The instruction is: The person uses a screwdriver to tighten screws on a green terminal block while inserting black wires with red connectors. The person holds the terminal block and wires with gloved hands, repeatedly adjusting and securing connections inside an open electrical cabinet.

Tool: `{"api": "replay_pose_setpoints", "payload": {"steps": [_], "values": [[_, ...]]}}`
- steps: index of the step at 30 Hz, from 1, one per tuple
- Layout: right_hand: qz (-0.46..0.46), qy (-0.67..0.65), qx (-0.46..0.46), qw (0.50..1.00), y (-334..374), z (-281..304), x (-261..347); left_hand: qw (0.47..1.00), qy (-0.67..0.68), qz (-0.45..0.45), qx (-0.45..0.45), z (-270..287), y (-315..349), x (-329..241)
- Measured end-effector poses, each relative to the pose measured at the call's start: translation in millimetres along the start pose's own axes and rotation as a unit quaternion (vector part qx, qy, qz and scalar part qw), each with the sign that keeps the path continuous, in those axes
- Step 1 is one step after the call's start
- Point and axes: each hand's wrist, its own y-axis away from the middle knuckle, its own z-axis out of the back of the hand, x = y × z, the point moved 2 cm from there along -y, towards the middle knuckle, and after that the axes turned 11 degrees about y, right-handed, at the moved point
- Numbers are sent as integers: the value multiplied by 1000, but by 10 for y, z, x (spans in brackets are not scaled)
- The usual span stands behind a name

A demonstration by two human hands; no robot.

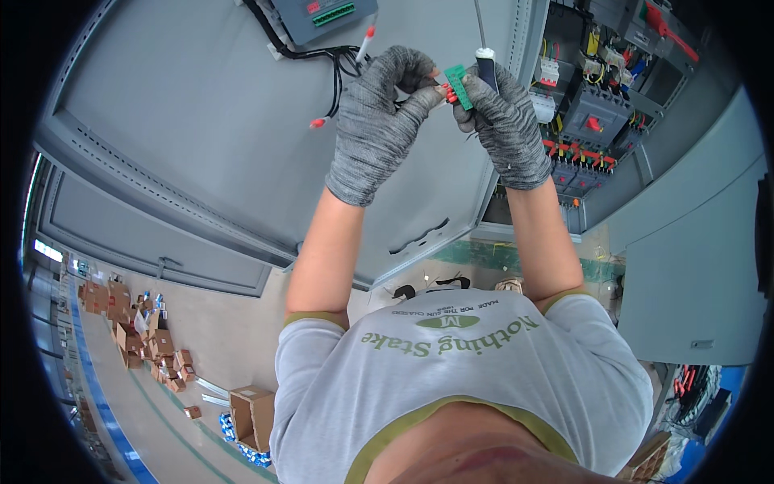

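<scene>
Both of my hands wear grey knit gloves and are raised before a grey cabinet door. My right hand pinches a green terminal block between thumb and fingers. The same hand also keeps a screwdriver, its dark handle in the palm and its shaft pointing up. Red wire ends sit at the block's left side, and my left hand is closed on them with thumb and fingertips. Its palm and the wires' run are hidden. Beside it, black cables end in a white-and-red tip and a red tip.
A grey device with a green terminal strip is mounted on the door above. At right, the open cabinet holds circuit breakers and coloured wiring. Cardboard boxes and a larger open carton stand on the floor at lower left.
</scene>
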Motion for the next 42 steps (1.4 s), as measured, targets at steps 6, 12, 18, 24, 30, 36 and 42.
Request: {"api": "replay_pose_setpoints", "payload": {"steps": [6,12,18,24,30,36,42], "values": [[28,45,-7,999,3,-4,109,988,52,-45,137,29,-155,-5],[41,-3,-68,997,67,-39,51,968,-26,-83,236,81,-323,-18],[62,-46,-86,993,163,-50,101,972,-5,-41,230,100,-347,-25],[83,-20,-76,993,187,-34,78,969,82,63,222,90,-301,-58],[93,10,-61,994,117,-9,139,966,26,0,258,151,-413,-41],[84,-14,-67,994,116,-36,120,957,36,54,281,187,-443,-30],[92,-2,-63,994,110,-36,100,951,10,60,302,183,-491,-122]]}}
